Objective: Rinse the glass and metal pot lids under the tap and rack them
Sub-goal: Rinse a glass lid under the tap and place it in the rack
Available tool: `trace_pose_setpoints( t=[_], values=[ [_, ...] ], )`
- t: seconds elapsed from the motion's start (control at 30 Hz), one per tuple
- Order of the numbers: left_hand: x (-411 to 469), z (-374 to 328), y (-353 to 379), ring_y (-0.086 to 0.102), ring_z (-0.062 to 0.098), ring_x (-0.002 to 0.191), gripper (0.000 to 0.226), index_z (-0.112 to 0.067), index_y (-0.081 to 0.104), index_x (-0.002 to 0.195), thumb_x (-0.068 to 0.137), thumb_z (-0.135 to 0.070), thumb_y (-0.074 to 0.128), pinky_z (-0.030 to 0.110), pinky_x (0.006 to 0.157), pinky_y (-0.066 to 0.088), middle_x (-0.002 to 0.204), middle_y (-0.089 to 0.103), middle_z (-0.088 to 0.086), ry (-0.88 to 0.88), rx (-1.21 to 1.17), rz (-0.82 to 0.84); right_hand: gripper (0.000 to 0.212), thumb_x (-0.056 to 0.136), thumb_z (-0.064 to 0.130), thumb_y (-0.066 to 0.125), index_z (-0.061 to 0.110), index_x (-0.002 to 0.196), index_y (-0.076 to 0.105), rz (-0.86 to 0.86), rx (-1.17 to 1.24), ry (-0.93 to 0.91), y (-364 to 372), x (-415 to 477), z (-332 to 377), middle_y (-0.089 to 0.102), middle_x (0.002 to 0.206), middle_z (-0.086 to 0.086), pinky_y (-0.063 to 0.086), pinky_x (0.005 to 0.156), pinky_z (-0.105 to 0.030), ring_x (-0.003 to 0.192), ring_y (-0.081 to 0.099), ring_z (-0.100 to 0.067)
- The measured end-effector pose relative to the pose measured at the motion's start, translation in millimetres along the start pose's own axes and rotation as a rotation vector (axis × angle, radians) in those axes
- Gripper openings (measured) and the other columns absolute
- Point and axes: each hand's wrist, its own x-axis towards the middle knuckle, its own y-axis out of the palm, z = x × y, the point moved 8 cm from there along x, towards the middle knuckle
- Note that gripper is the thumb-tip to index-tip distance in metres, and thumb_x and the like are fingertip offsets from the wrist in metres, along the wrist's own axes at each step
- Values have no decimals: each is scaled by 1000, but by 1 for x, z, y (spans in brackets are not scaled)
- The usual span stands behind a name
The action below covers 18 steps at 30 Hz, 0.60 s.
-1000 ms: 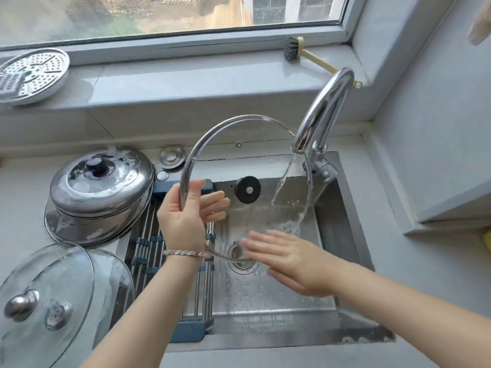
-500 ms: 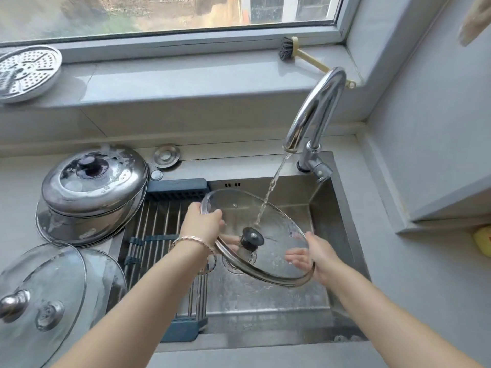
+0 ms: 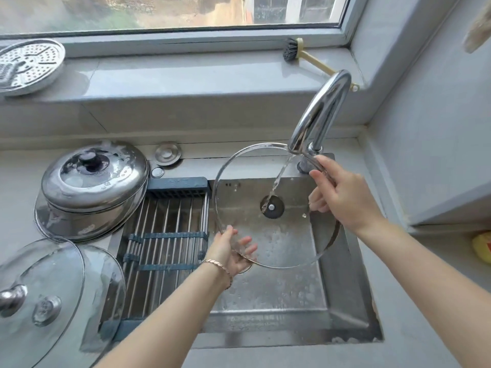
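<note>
A glass pot lid (image 3: 239,187) with a metal rim and a black knob stands tilted over the sink, its inner face toward me. Water from the chrome tap (image 3: 318,112) falls onto its middle. My right hand (image 3: 342,197) pinches the lid's upper right rim just below the spout. My left hand (image 3: 231,251) supports the lower left rim with spread, relaxed fingers. A roll-up drying rack (image 3: 164,235) spans the sink's left part. Two stacked metal lids (image 3: 93,187) sit on the counter at left. Two glass lids (image 3: 47,301) lie at the front left.
The steel sink (image 3: 345,301) is wet. A perforated steamer plate (image 3: 29,65) and a dish brush (image 3: 295,51) rest on the windowsill. A sink strainer cap (image 3: 168,154) lies behind the rack. A yellow object (image 3: 482,248) sits at the right edge.
The lid has been turned up from lying low in the sink to standing under the spout. My right hand rose to the upper rim; my left hand dropped to the lower rim.
</note>
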Motion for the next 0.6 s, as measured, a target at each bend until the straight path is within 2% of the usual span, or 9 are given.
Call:
trace_pose_setpoints(
  t=[0.1,0.23,0.3,0.33,0.4,0.43,0.47,0.53,0.6],
  values=[
    [-14,-41,-11,66,24,68,17,-9,45,84,97,-19,41,43,74,50,92,65,11,298,168,-23,24,95,26,47,33,117,52,-110,309,81,2,-7,-30,66,59,-6,56,49,-28,52,68,-21],
    [-54,-80,-9,67,13,51,14,-7,47,80,94,-10,49,33,49,55,79,70,10,587,487,-9,30,99,20,40,19,128,44,-185,539,386,36,-21,-84,60,54,-6,52,42,-22,39,61,-11],
    [-67,-92,-6,67,17,49,16,-5,48,77,92,-8,49,38,51,54,70,70,9,660,605,-40,34,99,20,40,10,130,47,-98,438,497,58,-30,-99,62,71,-11,54,55,-23,55,66,-13],
    [-71,-96,-7,67,21,49,16,-5,49,75,91,-6,50,40,53,54,68,70,11,679,649,-75,37,99,22,40,8,132,46,-31,240,496,65,-33,-99,65,89,-13,54,72,-27,77,68,-18],
    [-72,-100,-9,66,26,47,16,-4,47,71,87,-4,50,37,51,55,69,69,19,646,684,-142,47,98,32,40,12,140,38,135,-172,349,75,-42,-80,51,131,-11,33,104,-32,123,45,-23],
    [-71,-98,-9,66,28,47,13,-5,47,73,85,-4,51,37,49,55,70,68,24,601,696,-156,52,97,38,39,14,143,33,244,-230,233,85,-49,-60,40,142,-6,23,110,-31,133,32,-20],
    [-68,-95,-9,67,29,47,9,-6,48,75,83,-6,52,36,48,56,70,67,27,551,710,-169,56,96,43,37,17,145,28,370,-198,120,95,-59,-36,33,145,-1,18,113,-29,136,25,-15],
    [-66,-88,-8,69,32,52,7,-5,51,78,79,-10,57,37,50,58,71,67,30,471,709,-186,64,90,55,35,23,145,26,642,-60,-11,115,-85,2,32,147,6,21,114,-27,134,28,-6],
    [-63,-80,-5,70,36,59,13,-2,54,79,73,-12,58,47,58,59,71,68,30,435,698,-192,74,82,62,43,23,144,28,747,-101,-66,125,-103,11,36,144,9,29,109,-22,129,37,-4]
  ],
)
